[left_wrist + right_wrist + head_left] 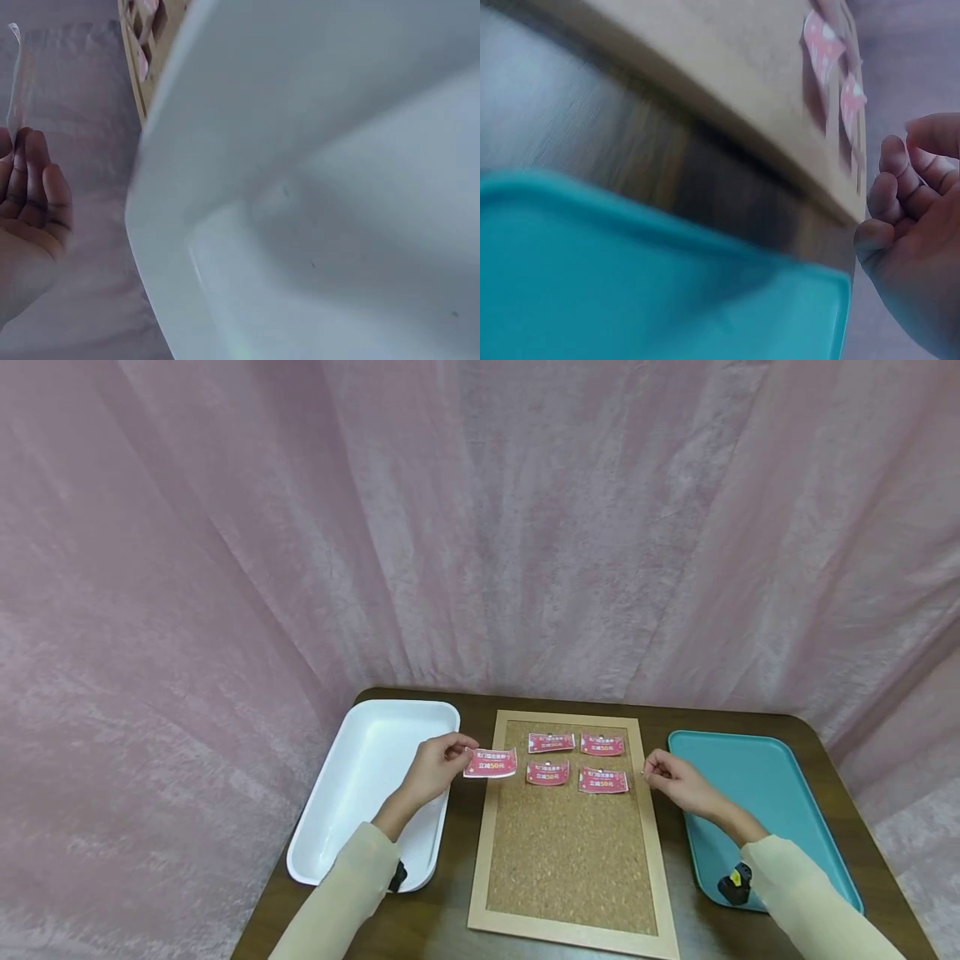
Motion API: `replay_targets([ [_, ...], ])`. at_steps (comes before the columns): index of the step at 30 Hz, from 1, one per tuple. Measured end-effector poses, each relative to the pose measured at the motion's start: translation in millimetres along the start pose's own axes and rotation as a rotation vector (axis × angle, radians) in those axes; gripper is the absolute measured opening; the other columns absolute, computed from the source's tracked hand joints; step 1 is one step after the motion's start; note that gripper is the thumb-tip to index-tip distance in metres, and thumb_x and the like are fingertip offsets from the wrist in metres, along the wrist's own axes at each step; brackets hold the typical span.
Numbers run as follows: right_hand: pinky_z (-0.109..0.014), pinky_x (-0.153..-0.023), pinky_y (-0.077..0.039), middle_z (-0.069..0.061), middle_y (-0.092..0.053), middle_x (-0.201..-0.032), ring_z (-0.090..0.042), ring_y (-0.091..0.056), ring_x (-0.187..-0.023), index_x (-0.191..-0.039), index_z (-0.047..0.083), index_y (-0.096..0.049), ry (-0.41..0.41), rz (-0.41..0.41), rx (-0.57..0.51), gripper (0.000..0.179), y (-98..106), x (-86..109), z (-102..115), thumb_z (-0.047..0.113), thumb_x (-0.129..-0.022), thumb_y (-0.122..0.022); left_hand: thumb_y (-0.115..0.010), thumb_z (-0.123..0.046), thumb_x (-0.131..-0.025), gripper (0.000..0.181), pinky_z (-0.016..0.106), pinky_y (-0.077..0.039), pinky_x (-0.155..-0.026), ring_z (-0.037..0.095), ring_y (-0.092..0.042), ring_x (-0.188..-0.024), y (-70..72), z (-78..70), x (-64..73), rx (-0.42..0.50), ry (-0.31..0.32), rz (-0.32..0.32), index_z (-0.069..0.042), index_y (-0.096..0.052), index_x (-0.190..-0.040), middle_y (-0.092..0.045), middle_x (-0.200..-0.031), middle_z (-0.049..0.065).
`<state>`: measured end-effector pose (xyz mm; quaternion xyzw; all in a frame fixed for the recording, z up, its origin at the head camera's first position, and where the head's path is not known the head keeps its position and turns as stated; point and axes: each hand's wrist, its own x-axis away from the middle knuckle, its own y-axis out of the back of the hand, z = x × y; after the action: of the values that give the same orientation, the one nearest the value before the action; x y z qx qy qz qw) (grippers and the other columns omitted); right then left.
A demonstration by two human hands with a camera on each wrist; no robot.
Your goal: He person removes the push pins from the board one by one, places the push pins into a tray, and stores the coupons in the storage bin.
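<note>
My left hand [437, 767] pinches a red paper coupon [491, 763] with white and yellow print by its left end, over the left edge of the cork board [570, 860]. In the left wrist view the same coupon [19, 86] stands edge-on above the fingertips. Several matching coupons [547, 773] are fixed in two rows on the board's upper part, their corners curling. Beside the board's right edge, my right hand [678, 782] has thumb and forefinger brought together, with a tiny pale pin-like thing [642, 772] at their tips. Its exact kind I cannot tell.
A deep white tray [300, 852] stands left of the board, under the left forearm. To the right lies a shallow teal tray [750, 760], beneath the right wrist. All rest on a dark wooden table [450, 927] against a pink curtain [480, 527].
</note>
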<state>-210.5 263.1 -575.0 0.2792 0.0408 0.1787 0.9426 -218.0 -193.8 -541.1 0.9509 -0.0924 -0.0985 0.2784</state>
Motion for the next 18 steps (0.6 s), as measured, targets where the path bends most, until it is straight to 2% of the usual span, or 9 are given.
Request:
replay_targets([
  [5, -0.028, -0.066, -0.043, -0.007, -0.056, -0.088, -0.02, -0.052, -0.076, -0.102, -0.001, -0.057, -0.012, -0.002, -0.015, 0.005, 12.8, 17.2, -9.9, 0.002, -0.105, -0.056, -0.07, -0.009, -0.101, 0.016, 0.022, -0.046, -0.055, 0.013, -0.058, -0.069, 14.7, 14.6, 3.6, 0.012, 0.067, -0.05, -0.008, -0.078, -0.114, -0.072, -0.096, 0.004],
  [8, -0.028, -0.066, -0.042, -0.007, -0.057, -0.088, -0.016, -0.052, -0.076, -0.102, -0.002, -0.058, -0.011, -0.024, -0.003, 0.006, 19.2, 26.8, -15.5, 0.003, -0.106, -0.056, -0.07, -0.009, -0.101, 0.016, 0.022, -0.046, -0.049, 0.022, -0.061, -0.062, 24.3, 24.0, 6.3, 0.038, 0.121, -0.073, -0.008, -0.077, -0.115, -0.07, -0.098, 0.008],
  [10, -0.027, -0.067, -0.042, -0.007, -0.057, -0.089, -0.013, -0.05, -0.077, -0.103, -0.002, -0.058, -0.016, -0.041, 0.013, 0.007, 24.3, 32.9, -20.0, 0.003, -0.106, -0.056, -0.069, -0.008, -0.101, 0.016, 0.022, -0.046, -0.047, 0.03, -0.063, -0.061, 31.4, 30.2, 8.7, 0.05, 0.151, -0.094, -0.007, -0.076, -0.116, -0.07, -0.099, 0.011],
  [12, -0.027, -0.068, -0.042, -0.006, -0.058, -0.09, -0.01, -0.05, -0.078, -0.103, -0.003, -0.06, -0.037, -0.062, 0.038, 0.006, 29.7, 39.1, -25.1, 0.003, -0.105, -0.056, -0.069, -0.006, -0.101, 0.017, 0.023, -0.047, -0.048, 0.031, -0.065, -0.063, 38.8, 37.0, 11.4, 0.051, 0.172, -0.12, -0.005, -0.076, -0.116, -0.07, -0.099, 0.013],
  [15, -0.026, -0.07, -0.042, -0.006, -0.058, -0.092, -0.01, -0.05, -0.08, -0.105, -0.003, -0.06, -0.073, -0.077, 0.077, 0.007, 38.0, 48.5, -33.5, 0.003, -0.105, -0.057, -0.067, -0.006, -0.101, 0.017, 0.023, -0.049, -0.049, 0.025, -0.066, -0.062, 49.7, 48.6, 16.8, 0.026, 0.206, -0.155, -0.004, -0.075, -0.116, -0.07, -0.099, 0.015],
  [18, -0.025, -0.071, -0.042, -0.007, -0.058, -0.093, -0.01, -0.05, -0.081, -0.106, -0.002, -0.061, -0.098, -0.088, 0.104, 0.007, 43.9, 58.0, -43.2, 0.005, -0.106, -0.057, -0.066, -0.006, -0.102, 0.017, 0.024, -0.051, -0.05, 0.015, -0.064, -0.062, 59.4, 61.7, 21.9, -0.018, 0.244, -0.163, -0.004, -0.074, -0.117, -0.069, -0.098, 0.016],
])
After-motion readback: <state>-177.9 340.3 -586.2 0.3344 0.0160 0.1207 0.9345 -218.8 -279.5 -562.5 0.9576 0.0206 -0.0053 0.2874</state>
